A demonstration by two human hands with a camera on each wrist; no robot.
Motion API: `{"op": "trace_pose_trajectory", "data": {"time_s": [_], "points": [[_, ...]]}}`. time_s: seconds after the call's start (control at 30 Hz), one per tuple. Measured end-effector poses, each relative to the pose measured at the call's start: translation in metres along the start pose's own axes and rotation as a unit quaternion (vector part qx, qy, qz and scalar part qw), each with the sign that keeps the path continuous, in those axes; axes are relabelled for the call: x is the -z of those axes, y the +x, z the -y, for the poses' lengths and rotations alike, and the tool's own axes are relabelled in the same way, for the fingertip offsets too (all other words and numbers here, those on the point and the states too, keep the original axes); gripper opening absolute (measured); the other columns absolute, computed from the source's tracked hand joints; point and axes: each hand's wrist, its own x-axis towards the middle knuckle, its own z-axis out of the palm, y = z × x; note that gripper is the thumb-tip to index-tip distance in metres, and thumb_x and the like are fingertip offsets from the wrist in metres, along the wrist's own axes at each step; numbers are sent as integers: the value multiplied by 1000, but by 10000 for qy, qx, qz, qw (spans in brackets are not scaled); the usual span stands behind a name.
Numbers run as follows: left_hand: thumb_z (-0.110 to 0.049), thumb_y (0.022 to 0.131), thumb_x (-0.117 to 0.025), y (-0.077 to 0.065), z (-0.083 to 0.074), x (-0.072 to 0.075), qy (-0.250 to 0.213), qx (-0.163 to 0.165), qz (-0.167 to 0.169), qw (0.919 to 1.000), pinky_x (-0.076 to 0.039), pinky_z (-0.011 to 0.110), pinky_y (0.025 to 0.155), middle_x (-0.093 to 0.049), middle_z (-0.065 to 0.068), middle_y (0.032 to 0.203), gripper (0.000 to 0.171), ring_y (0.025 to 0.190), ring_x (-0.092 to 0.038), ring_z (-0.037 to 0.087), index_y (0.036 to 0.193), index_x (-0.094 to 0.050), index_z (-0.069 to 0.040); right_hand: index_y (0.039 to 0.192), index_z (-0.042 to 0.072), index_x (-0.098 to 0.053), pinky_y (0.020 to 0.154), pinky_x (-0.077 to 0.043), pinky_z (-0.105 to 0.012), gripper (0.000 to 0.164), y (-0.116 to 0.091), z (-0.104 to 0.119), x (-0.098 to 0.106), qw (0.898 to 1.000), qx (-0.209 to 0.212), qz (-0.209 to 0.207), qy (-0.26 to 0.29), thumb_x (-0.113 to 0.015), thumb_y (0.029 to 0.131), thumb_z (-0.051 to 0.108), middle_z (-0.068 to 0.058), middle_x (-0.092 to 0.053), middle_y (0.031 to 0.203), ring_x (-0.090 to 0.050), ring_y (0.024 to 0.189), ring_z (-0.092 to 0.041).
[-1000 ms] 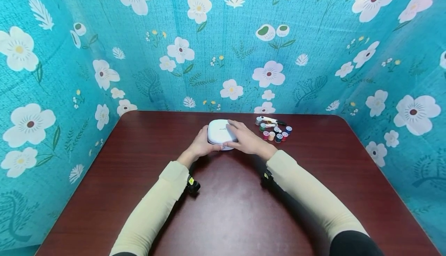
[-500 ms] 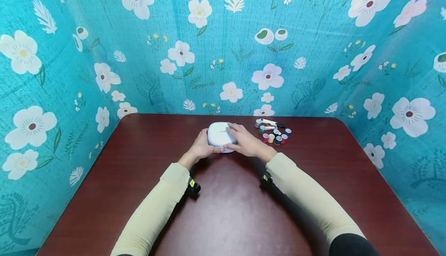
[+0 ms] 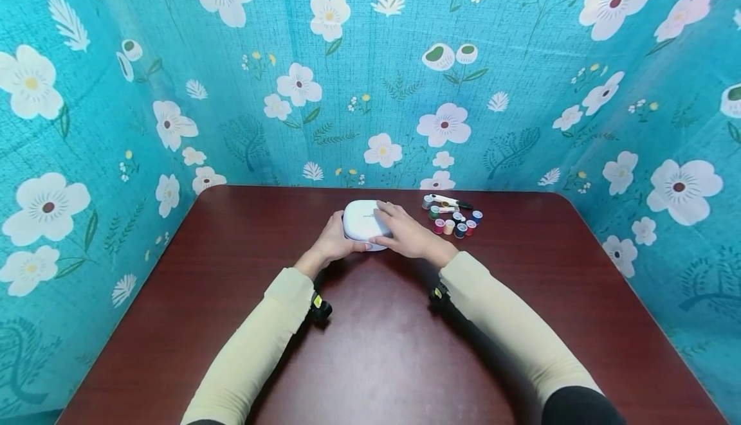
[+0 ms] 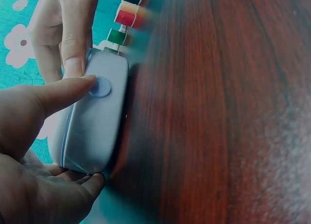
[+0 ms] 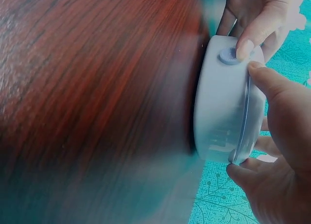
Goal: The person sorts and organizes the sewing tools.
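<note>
- Well, the white hard-shell case (image 3: 359, 220) sits at twelve o'clock on the table (image 3: 370, 341).
- Left hand (image 3: 335, 238) grips it at nine o'clock, right hand (image 3: 408, 233) at three.
- I'd judge it light, stiff, slick; hold its ends.

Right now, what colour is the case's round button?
Round button: pale blue-violet, clearest in left wrist view.

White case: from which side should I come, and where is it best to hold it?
I would grip the case below its seam at both rounded ends, coming from left and right together. It lies flat on the table, and the seam suggests a separate lid, so the lower part seems the safer hold.
</note>
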Motion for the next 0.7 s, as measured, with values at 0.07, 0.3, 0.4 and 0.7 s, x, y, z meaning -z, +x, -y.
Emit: {"op": "trace_pose_trajectory", "data": {"time_s": [0.07, 0.3, 0.4, 0.7], "points": [[-16, 77, -91, 0, 0, 0, -1, 29, -9, 10000, -37, 47, 112, -39, 21, 149, 102, 130, -44, 35, 154, -26, 2, 153, -5, -41, 120, -28, -52, 74, 0, 1, 0, 10000, -9, 12, 24, -70, 99, 36, -24, -28, 164, -25, 150, -45], [-14, 77, -91, 0, -3, 0, 36, 48, -43, 10000, -36, 47, 113, -38, 21, 149, 102, 130, -44, 35, 154, -27, 2, 154, -4, -40, 121, -26, -51, 74, -1, 4, 2, 9999, -128, 17, 106, -70, 99, 35, -23, -27, 164, -22, 153, -42], [-14, 77, -91, 0, -2, -1, 49, 31, -53, 10000, -36, 47, 112, -38, 21, 149, 102, 130, -44, 35, 154, -27, 2, 154, -4, -40, 121, -26, -52, 74, -1, 3, 2, 9998, -133, 10, 119, -70, 99, 35, -23, -27, 164, -22, 152, -43], [-17, 78, -90, 2, 1, -3, 113, 50, -37, 9999, -37, 48, 111, -38, 21, 149, 102, 129, -44, 35, 154, -26, 2, 154, -3, -40, 121, -25, -52, 74, -1, 2, 1, 9997, -160, 21, 204, -70, 98, 34, -23, -27, 164, -20, 153, -41]]}}
